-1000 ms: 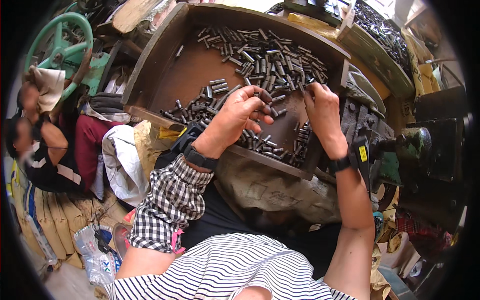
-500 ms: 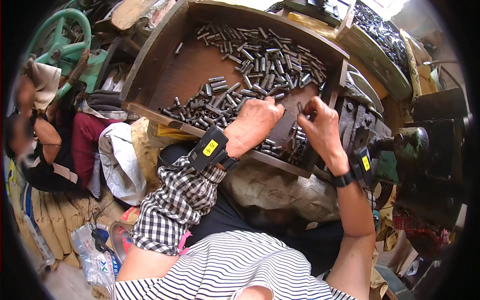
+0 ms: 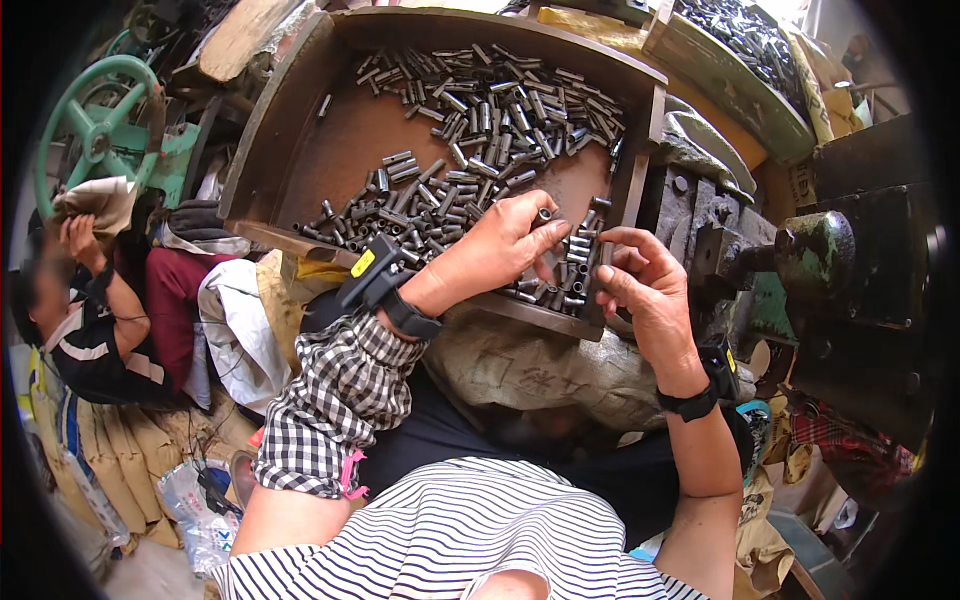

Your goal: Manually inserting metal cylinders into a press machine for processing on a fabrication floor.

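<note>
A shallow wooden tray (image 3: 335, 150) in front of me holds a heap of short metal tubes (image 3: 490, 120). Over its near right part, my left hand (image 3: 500, 245) is closed, with one metal tube (image 3: 544, 214) between thumb and fingers, its round end showing. My right hand (image 3: 648, 285) is at the tray's right wall, thumb and forefinger pinching another small tube (image 3: 605, 253). Between the two hands, a smaller group of tubes (image 3: 578, 262) lies in the tray's near right corner, many of them side by side.
Right of the tray stands a dark, greasy machine (image 3: 815, 260). A second bin (image 3: 735, 90) full of metal pieces sits at the far right. Far left is a green handwheel (image 3: 95, 135), with another person (image 3: 100, 310) below it. A sack (image 3: 550, 365) hangs under the tray's near edge.
My left hand has moved right from the heap toward the corner group, and a tube now shows in it. My right hand has drawn slightly nearer to me. The view has shifted somewhat.
</note>
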